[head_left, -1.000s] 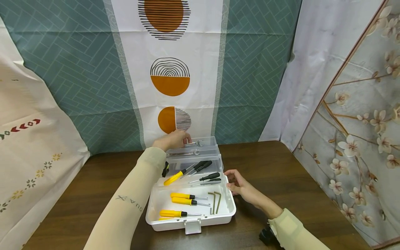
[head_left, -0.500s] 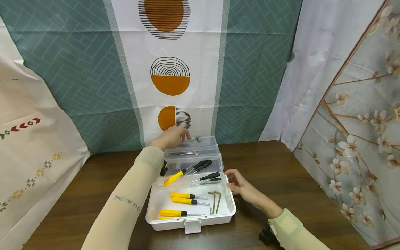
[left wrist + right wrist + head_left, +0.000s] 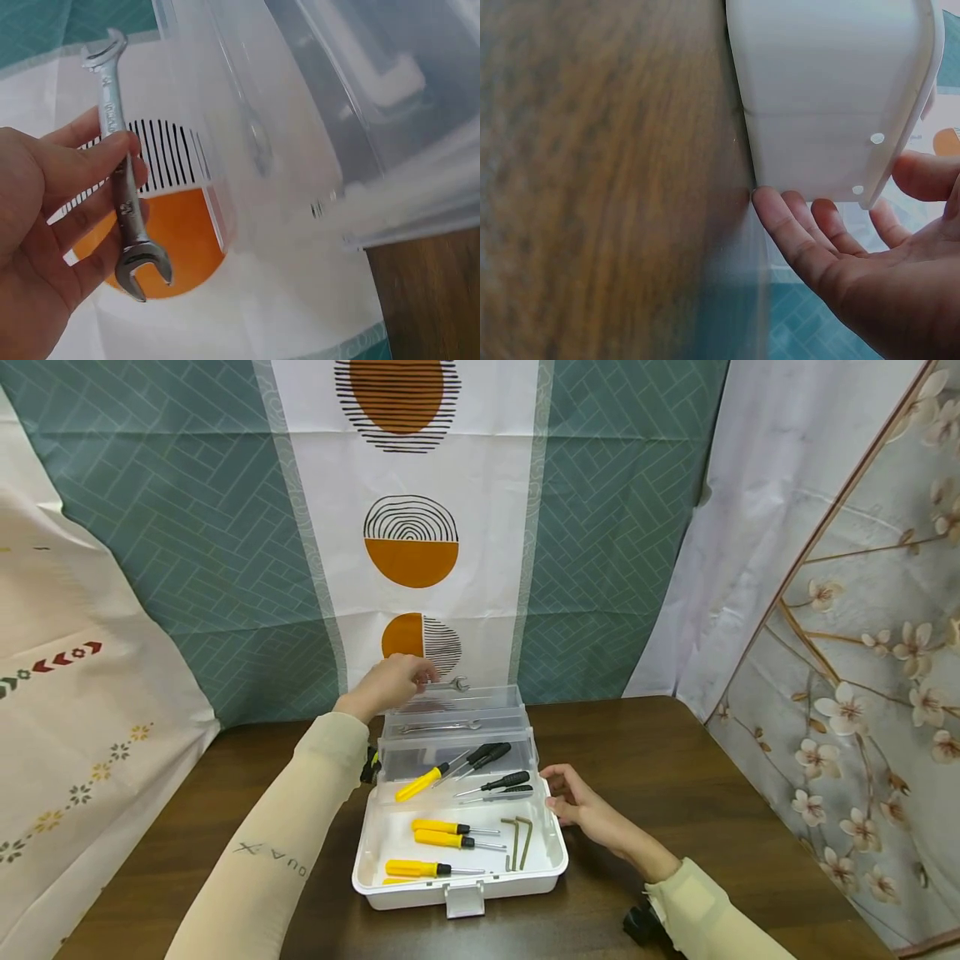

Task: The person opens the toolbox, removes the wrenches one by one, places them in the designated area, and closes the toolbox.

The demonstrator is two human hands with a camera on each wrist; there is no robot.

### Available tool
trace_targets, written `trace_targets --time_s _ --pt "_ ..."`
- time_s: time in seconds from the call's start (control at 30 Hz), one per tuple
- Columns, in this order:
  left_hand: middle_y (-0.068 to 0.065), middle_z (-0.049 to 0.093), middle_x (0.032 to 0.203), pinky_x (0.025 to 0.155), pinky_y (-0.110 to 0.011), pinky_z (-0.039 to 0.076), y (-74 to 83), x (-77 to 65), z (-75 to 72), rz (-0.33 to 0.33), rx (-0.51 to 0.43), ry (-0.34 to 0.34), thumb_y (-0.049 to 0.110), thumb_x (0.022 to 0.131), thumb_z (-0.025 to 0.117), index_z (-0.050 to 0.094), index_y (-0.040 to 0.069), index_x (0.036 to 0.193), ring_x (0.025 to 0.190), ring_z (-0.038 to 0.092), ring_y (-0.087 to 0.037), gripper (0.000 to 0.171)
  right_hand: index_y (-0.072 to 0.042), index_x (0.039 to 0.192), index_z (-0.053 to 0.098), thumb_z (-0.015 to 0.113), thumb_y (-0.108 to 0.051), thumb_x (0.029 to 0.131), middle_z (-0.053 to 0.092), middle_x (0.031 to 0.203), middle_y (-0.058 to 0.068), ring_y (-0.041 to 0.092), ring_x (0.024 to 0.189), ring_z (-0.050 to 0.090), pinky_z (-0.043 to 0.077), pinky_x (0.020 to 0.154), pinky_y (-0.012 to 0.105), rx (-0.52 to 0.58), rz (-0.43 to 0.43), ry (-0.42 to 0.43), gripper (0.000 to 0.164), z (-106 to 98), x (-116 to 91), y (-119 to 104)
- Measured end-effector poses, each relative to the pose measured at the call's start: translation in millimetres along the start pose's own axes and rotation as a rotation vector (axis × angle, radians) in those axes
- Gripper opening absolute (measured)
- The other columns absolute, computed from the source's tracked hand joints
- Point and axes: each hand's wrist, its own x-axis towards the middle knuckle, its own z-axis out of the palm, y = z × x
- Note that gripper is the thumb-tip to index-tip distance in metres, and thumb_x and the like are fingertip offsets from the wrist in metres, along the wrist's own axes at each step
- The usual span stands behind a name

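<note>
Between the thumb and fingers of my left hand [image 3: 390, 682] is a silver double open-ended wrench [image 3: 127, 202], raised over the back tray [image 3: 491, 697] of the clear fold-out trays. In the left wrist view the wrench stands apart from the clear plastic wall. My right hand [image 3: 579, 797] grips the right rear corner of the white toolbox [image 3: 517, 885], thumb by the rim and fingertips at its end wall in the right wrist view. Another wrench [image 3: 442, 726] lies in the middle tray. Yellow screwdrivers [image 3: 442, 839] and hex keys [image 3: 525, 843] lie in the toolbox's base.
Black-handled screwdrivers [image 3: 491, 756] and a yellow screwdriver [image 3: 420, 785] lie in the front tray. A black and yellow object [image 3: 370, 765] sits left of the trays, partly behind the left sleeve. The wooden table [image 3: 637, 752] ends at a patterned cloth [image 3: 487, 610].
My left hand has lifted the wrench up and left, out of the back tray. My right hand stays on the toolbox.
</note>
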Motion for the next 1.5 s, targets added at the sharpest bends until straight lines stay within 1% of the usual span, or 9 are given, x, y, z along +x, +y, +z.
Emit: trace_targets --time_s 0.1,0.27,0.47,0.57,0.8,0.9,1.07,1.3,1.5 --pt "-0.011 0.073 0.111 0.095 -0.048 0.056 -5.2 -6.5 -4.0 0.003 -0.005 0.032 -0.009 0.096 0.05 0.076 0.008 0.117 0.101 0.066 -0.028 0.038 0.0 0.147 0.032 0.051 -0.013 0.109 0.045 0.13 0.026 0.035 0.115 0.056 0.052 0.09 0.04 0.001 0.0 0.003 0.044 0 0 0" --pt "-0.011 0.072 0.107 0.092 -0.048 0.056 -16.5 -19.1 -10.7 0.003 0.009 0.081 -0.014 0.093 0.047 0.075 0.005 0.116 0.098 0.066 -0.028 0.042 0.0 0.147 0.032 0.051 -0.012 0.109 0.045 0.13 0.026 0.033 0.113 0.056 0.052 0.09 0.04 -0.001 0.003 0.008 0.044 1 0 -1" --pt "-0.01 0.068 0.101 0.086 -0.048 0.055 -32.9 -40.9 -20.1 -0.058 0.007 0.123 -0.008 0.097 0.053 0.075 0.007 0.114 0.093 0.061 -0.031 0.032 0.0 0.147 0.032 0.051 -0.012 0.109 0.045 0.13 0.026 0.034 0.114 0.056 0.053 0.089 0.04 0.002 0.003 0.004 0.044 1 1 -1" --pt "-0.011 0.068 0.101 0.084 -0.05 0.054 -41.0 -49.3 -24.9 -0.083 0.003 0.139 -0.007 0.097 0.053 0.075 0.009 0.112 0.093 0.061 -0.032 0.031 0.0 0.146 0.032 0.051 -0.012 0.109 0.045 0.13 0.026 0.035 0.113 0.057 0.053 0.089 0.041 0.005 0.0 0.003 0.044 0 0 -1" --pt "-0.012 0.069 0.101 0.084 -0.052 0.054 -52.4 -60.3 -35.1 -0.086 0.013 0.135 -0.005 0.099 0.054 0.075 0.009 0.113 0.093 0.062 -0.033 0.028 0.0 0.146 0.033 0.052 -0.012 0.109 0.045 0.129 0.026 0.034 0.113 0.058 0.053 0.089 0.04 0.006 0.003 0.006 0.044 0 0 2" --pt "-0.012 0.069 0.102 0.085 -0.053 0.053 -55.0 -64.1 -37.7 -0.102 0.009 0.13 -0.004 0.1 0.055 0.074 0.009 0.114 0.094 0.062 -0.033 0.027 0.0 0.146 0.033 0.052 -0.012 0.108 0.045 0.13 0.026 0.031 0.111 0.056 0.053 0.089 0.04 -0.005 0.004 0.008 0.044 1 1 1" --pt "-0.012 0.069 0.1 0.084 -0.052 0.053 -60.2 -69.9 -37.0 -0.116 0.014 0.124 -0.006 0.099 0.055 0.075 0.009 0.112 0.092 0.061 -0.032 0.028 -0.001 0.146 0.033 0.051 -0.013 0.108 0.045 0.131 0.025 0.027 0.109 0.054 0.052 0.089 0.041 -0.017 0.006 0.007 0.044 1 1 -1" --pt "-0.012 0.071 0.099 0.085 -0.052 0.054 -71.2 -77.9 -34.1 -0.101 0.004 0.114 -0.011 0.095 0.05 0.075 0.008 0.11 0.092 0.064 -0.031 0.035 -0.002 0.147 0.033 0.052 -0.013 0.108 0.046 0.132 0.024 0.027 0.11 0.054 0.051 0.089 0.04 -0.022 0.016 0.01 0.044 1 1 -1" --pt "-0.015 0.072 0.101 0.086 -0.054 0.054 -80.3 -85.7 -33.9 -0.104 0.004 0.106 -0.012 0.095 0.051 0.075 0.006 0.108 0.095 0.065 -0.033 0.033 -0.002 0.146 0.033 0.052 -0.013 0.108 0.046 0.132 0.025 0.028 0.11 0.055 0.052 0.088 0.04 -0.02 0.011 0.01 0.044 1 1 -1"
